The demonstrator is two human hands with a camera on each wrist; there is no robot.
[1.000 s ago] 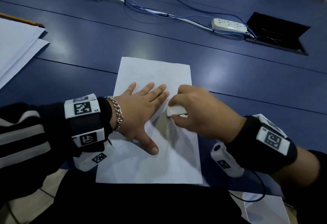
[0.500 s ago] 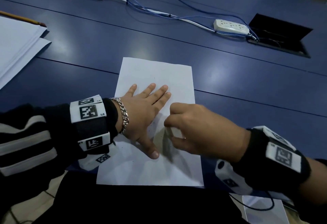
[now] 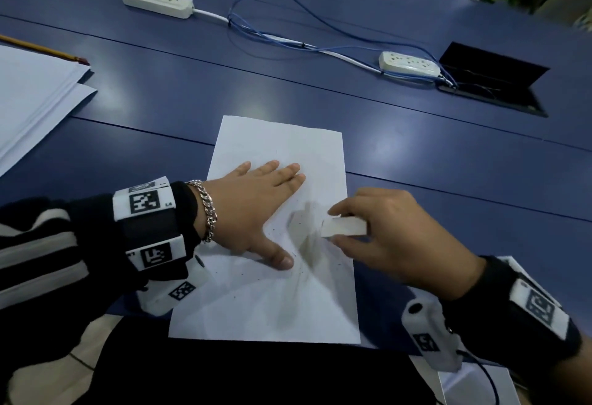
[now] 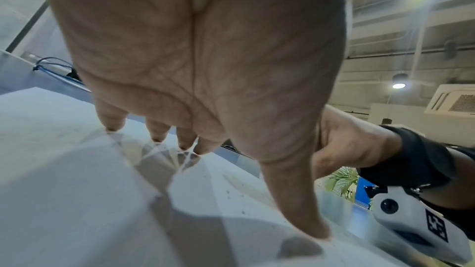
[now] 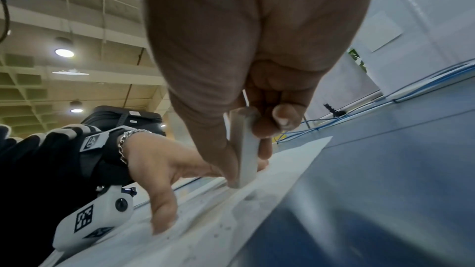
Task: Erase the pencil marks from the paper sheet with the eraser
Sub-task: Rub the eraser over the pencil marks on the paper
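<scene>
We see the eraser, a white block, pinched between the thumb and fingertips of our right hand, its lower end touching the paper sheet near the sheet's right edge. In the right wrist view the eraser stands nearly upright in that grip, tip on the paper. Just left of the grip, our left hand lies flat on the sheet, fingers straight and spread, thumb pressed down toward us; the left wrist view shows its fingertips touching the paper. Small dark crumbs dot the sheet between the two hands. The sheet lies on the blue tabletop. Well beyond the grip lie two white power strips joined by blue cables. Far to the left sit a stack of paper and a pencil.
</scene>
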